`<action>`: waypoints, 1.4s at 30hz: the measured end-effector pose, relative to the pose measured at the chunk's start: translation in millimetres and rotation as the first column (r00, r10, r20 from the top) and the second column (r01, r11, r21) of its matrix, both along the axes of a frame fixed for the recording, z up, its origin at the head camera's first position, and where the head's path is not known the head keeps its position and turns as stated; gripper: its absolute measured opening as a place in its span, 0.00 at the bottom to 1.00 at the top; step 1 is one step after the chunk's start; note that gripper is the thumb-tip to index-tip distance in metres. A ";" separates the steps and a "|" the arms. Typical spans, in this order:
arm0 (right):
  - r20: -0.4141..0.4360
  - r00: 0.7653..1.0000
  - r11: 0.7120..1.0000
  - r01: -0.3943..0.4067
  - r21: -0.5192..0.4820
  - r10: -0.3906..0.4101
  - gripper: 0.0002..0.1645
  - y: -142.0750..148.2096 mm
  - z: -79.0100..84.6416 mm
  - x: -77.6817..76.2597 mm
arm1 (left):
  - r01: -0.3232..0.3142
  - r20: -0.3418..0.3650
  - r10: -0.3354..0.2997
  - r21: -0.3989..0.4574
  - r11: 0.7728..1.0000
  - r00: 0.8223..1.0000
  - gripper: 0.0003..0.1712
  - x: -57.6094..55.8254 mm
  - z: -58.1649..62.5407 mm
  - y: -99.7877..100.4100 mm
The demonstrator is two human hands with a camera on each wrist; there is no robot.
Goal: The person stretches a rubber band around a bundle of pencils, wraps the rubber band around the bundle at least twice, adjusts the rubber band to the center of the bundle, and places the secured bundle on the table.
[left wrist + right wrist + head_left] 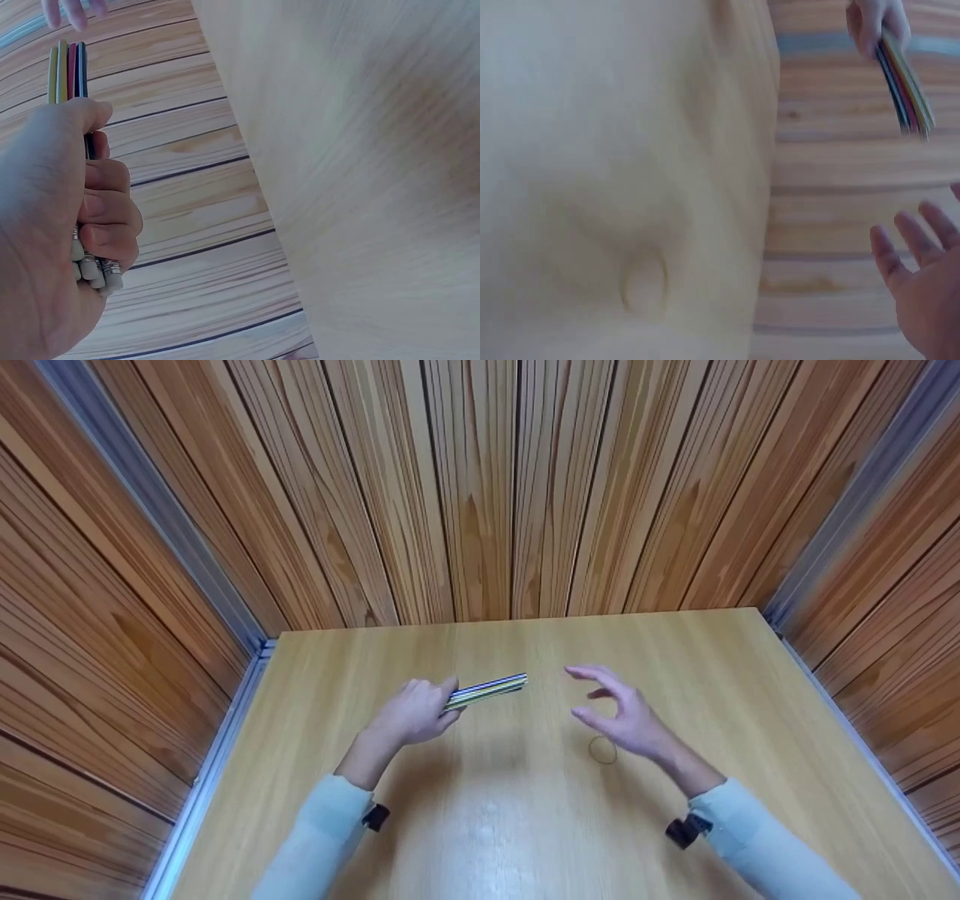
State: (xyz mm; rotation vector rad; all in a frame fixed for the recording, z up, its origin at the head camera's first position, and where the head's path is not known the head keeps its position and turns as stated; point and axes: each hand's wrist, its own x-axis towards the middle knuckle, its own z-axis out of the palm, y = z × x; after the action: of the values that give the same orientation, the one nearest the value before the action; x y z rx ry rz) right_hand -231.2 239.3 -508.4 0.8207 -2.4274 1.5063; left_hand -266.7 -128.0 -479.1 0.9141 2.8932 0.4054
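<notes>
Left hand [416, 712] round pencils [489, 691] (eraser-tipped)

Site: enclosed booth, laboratory type. Evidence: smooth light-brown wood-grain tabletop [495, 825]; reddish-brown plank-patterned back wall [480, 495] behind tabletop; matching left wall [97, 607] and right wall [892, 660] flanking it. Grey metal left post [151, 495] and right post [862, 487] rise at tabletop's far corners; silvery metal rail [211, 765] along its left edge. Small black box-shaped wrist device [684, 832] seen above tabletop.

Pale glare whitens the near bench [486, 844], soft-edged shadows fall across it, and the right wrist view is blurred.
</notes>
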 end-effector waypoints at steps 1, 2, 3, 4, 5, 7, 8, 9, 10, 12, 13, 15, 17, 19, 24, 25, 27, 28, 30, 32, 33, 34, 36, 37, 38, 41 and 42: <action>-0.027 1.000 0.999 0.010 0.043 -0.009 0.36 4.5 1.2 -2.8 | -0.002 0.002 0.002 0.004 1.000 1.000 0.14 0.3 -0.3 -0.8; -0.055 0.998 0.996 0.012 0.085 -0.008 0.35 8.9 2.3 -5.5 | -0.003 0.004 0.003 0.006 1.000 1.000 0.14 0.7 -0.6 -1.5; -0.078 0.997 0.991 0.010 0.130 0.000 0.34 13.0 3.2 -7.7 | -0.004 0.000 0.004 0.003 1.000 1.000 0.14 1.2 -1.1 -2.3; -0.102 0.995 0.984 0.004 0.179 0.014 0.33 16.6 4.1 -9.6 | -0.006 -0.004 0.006 0.001 1.000 1.000 0.14 1.6 -1.6 -2.8; -0.124 0.992 0.973 -0.003 0.229 0.033 0.33 19.8 4.8 -11.5 | -0.009 -0.009 0.009 -0.001 1.000 1.000 0.13 1.9 -2.2 -3.4; -0.163 0.984 0.943 -0.016 0.333 0.074 0.32 25.7 5.1 -15.0 | -0.020 -0.009 0.020 -0.005 1.000 1.000 0.13 2.5 -3.2 -3.9; -0.179 0.979 0.923 -0.016 0.384 0.092 0.31 28.5 4.9 -16.4 | -0.027 -0.004 0.027 -0.006 1.000 1.000 0.13 2.9 -3.3 -4.0; -0.195 0.975 0.900 -0.011 0.436 0.107 0.30 31.0 4.3 -17.8 | -0.035 0.001 0.035 -0.005 0.999 0.999 0.14 3.2 -3.4 -4.0; -0.203 0.972 0.875 -0.004 0.484 0.117 0.30 33.4 3.2 -18.8 | -0.044 0.011 0.044 -0.003 0.999 0.999 0.14 3.5 -3.3 -3.8; -0.196 0.972 0.825 0.006 0.564 0.127 0.29 38.0 -0.4 -20.2 | -0.055 0.026 0.055 -0.004 0.998 0.998 0.15 3.7 -3.4 -3.3; -0.181 0.975 0.802 0.006 0.598 0.128 0.28 40.0 -3.0 -20.4 | -0.060 0.036 0.060 -0.004 0.998 0.998 0.15 3.9 -3.3 -3.0; -0.149 0.981 0.761 0.002 0.649 0.124 0.27 43.5 -9.3 -20.3 | -0.064 0.038 0.064 -0.007 0.998 0.997 0.15 3.9 -4.1 -2.7; -0.103 0.988 0.738 -0.013 0.675 0.112 0.26 46.5 -16.7 -19.8 | -0.060 0.034 0.060 -0.011 0.998 0.998 0.16 4.1 -4.8 -2.7; -0.065 0.993 0.719 -0.025 0.695 0.097 0.25 49.0 -24.4 -19.3 | -0.051 0.025 0.051 -0.015 0.999 0.998 0.15 4.4 -5.7 -2.8; -0.021 0.997 0.696 -0.038 0.717 0.075 0.20 53.4 -41.8 -18.6 | -0.043 0.028 0.043 -0.008 0.999 0.999 0.15 4.1 -6.1 -2.9; -0.015 0.997 0.696 -0.041 0.717 0.074 0.19 53.9 -45.2 -18.5 | -0.048 0.038 0.048 -0.003 0.999 0.998 0.15 4.0 -5.9 -2.8; -0.009 0.997 0.696 -0.047 0.716 0.077 0.17 54.4 -51.9 -18.7 | -0.064 0.059 0.064 0.003 0.998 0.996 0.15 3.9 -5.7 -3.0; -0.005 0.997 0.697 -0.052 0.715 0.079 0.16 54.7 -55.1 -18.7 | -0.068 0.064 0.068 0.001 0.998 0.996 0.15 4.0 -5.8 -3.2; 0.006 0.996 0.699 -0.063 0.712 0.084 0.14 55.4 -60.8 -18.0 | -0.070 0.065 0.070 0.000 0.998 0.995 0.15 4.3 -6.3 -3.5; 0.023 0.997 0.698 -0.071 0.712 0.077 0.11 56.1 -65.2 -16.8 | -0.060 0.053 0.060 -0.008 0.998 0.997 0.15 4.4 -7.1 -3.7; 0.023 0.996 0.702 -0.074 0.709 0.081 0.10 56.5 -67.0 -16.5 | -0.054 0.047 0.055 -0.012 0.998 0.997 0.15 4.5 -7.5 -3.7; 0.024 0.996 0.706 -0.074 0.704 0.081 0.09 56.8 -68.4 -16.1 | -0.048 0.042 0.049 -0.013 0.999 0.998 0.15 4.6 -7.5 -3.7; 0.022 0.997 0.714 -0.070 0.696 0.076 0.06 57.3 -70.8 -15.9 | -0.053 0.049 0.053 -0.010 0.999 0.997 0.15 4.5 -7.4 -3.5; 0.022 0.997 0.721 -0.069 0.689 0.075 0.05 57.4 -71.6 -16.1 | -0.057 0.056 0.057 -0.010 0.998 0.997 0.15 4.5 -7.2 -3.4; 0.022 0.997 0.729 -0.070 0.680 0.076 0.04 57.6 -72.5 -16.5 | -0.064 0.064 0.064 -0.007 0.998 0.996 0.15 4.6 -7.2 -3.3; 0.038 0.997 0.744 -0.073 0.665 0.064 0.06 57.8 -74.1 -16.5 | -0.078 0.080 0.078 -0.006 0.997 0.994 0.15 4.7 -7.4 -3.1; 0.047 0.997 0.747 -0.075 0.661 0.059 0.06 57.8 -74.5 -16.3 | -0.079 0.080 0.080 -0.008 0.997 0.994 0.16 4.7 -7.7 -3.2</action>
State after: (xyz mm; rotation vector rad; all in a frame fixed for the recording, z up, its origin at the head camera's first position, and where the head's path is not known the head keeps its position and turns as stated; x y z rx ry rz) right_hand -247.5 297.2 -582.9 1.0055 -3.0107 0.6147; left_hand -261.9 -131.1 -486.8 0.7651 2.8624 0.4311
